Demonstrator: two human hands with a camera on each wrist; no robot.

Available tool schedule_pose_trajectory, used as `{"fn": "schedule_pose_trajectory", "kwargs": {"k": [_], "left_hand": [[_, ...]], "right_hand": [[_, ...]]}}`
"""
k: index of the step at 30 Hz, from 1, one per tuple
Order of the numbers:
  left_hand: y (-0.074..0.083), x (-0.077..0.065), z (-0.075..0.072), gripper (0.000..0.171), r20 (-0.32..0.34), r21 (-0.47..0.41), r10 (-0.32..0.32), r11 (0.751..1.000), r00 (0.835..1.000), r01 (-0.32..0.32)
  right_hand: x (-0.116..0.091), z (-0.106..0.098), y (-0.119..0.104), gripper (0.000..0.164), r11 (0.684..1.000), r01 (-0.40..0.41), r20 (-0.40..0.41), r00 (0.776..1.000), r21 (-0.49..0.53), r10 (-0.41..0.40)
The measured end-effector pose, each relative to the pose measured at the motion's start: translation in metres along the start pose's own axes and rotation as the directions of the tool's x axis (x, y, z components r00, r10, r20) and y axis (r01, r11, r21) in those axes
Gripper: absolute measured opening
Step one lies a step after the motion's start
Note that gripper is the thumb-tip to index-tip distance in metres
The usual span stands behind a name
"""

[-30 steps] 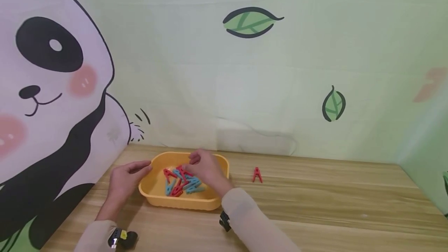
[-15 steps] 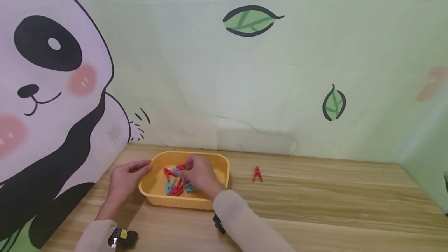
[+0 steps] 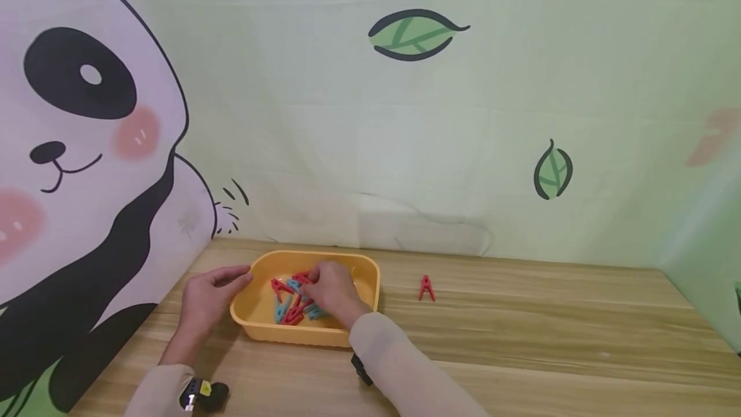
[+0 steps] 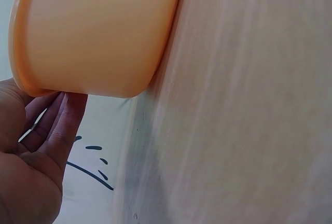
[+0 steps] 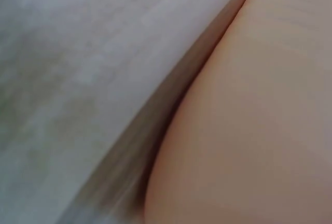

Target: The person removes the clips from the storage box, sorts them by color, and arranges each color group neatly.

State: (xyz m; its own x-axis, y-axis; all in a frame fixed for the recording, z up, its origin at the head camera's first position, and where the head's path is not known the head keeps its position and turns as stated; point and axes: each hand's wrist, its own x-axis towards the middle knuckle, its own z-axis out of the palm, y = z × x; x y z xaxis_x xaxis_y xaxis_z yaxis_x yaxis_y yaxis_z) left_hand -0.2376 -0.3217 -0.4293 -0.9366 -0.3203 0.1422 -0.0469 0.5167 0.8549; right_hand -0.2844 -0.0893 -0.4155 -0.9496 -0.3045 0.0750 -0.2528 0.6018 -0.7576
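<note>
A yellow plastic tub (image 3: 301, 334) sits on the table with several red and blue clothespins inside. My left hand (image 3: 204, 298) holds its left end, the thumb at the rim; in the left wrist view the fingers (image 4: 65, 125) lie against the outer wall, just under the rim. Down in the tub, my right hand (image 3: 334, 289) has its fingertips among the clothespins, beside a red clothespin (image 3: 300, 277) and a blue clothespin (image 3: 282, 309). I cannot tell whether those fingertips pinch one. The right hand covers part of the pile.
One red clothespin (image 3: 426, 288) lies on the wooden table (image 3: 521, 333), right of the tub. Behind the table rises a pale green wall (image 3: 324, 147) printed with leaves and a panda. In the right wrist view, the tub's smooth outer wall (image 5: 249, 110) fills the right side.
My right hand has moved slightly down and left, deeper into the tub, and now covers more of the clothespins. The left hand and the lone red clothespin have stayed in place.
</note>
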Motion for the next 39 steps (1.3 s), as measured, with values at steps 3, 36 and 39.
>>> {"fn": "schedule_pose_trajectory", "kwargs": {"k": [3, 36, 39], "left_hand": [[0.0, 0.0, 0.0, 0.04, -0.006, 0.003, 0.006, 1.0, 1.0, -0.006], [0.0, -0.001, 0.0, 0.043, 0.015, 0.022, -0.011, 1.0, 1.0, 0.011], [0.001, -0.002, 0.0, 0.043, 0.019, 0.023, -0.015, 1.0, 1.0, 0.014]], "right_hand": [[0.0, 0.001, 0.001, 0.013, 1.0, 0.008, -0.001, 1.0, 0.006, -0.008], [-0.02, -0.066, 0.006, 0.026, 0.991, 0.093, -0.178, 0.981, 0.096, -0.075], [-0.024, -0.077, 0.013, 0.026, 0.988, 0.109, -0.223, 0.971, 0.112, -0.082]]}}
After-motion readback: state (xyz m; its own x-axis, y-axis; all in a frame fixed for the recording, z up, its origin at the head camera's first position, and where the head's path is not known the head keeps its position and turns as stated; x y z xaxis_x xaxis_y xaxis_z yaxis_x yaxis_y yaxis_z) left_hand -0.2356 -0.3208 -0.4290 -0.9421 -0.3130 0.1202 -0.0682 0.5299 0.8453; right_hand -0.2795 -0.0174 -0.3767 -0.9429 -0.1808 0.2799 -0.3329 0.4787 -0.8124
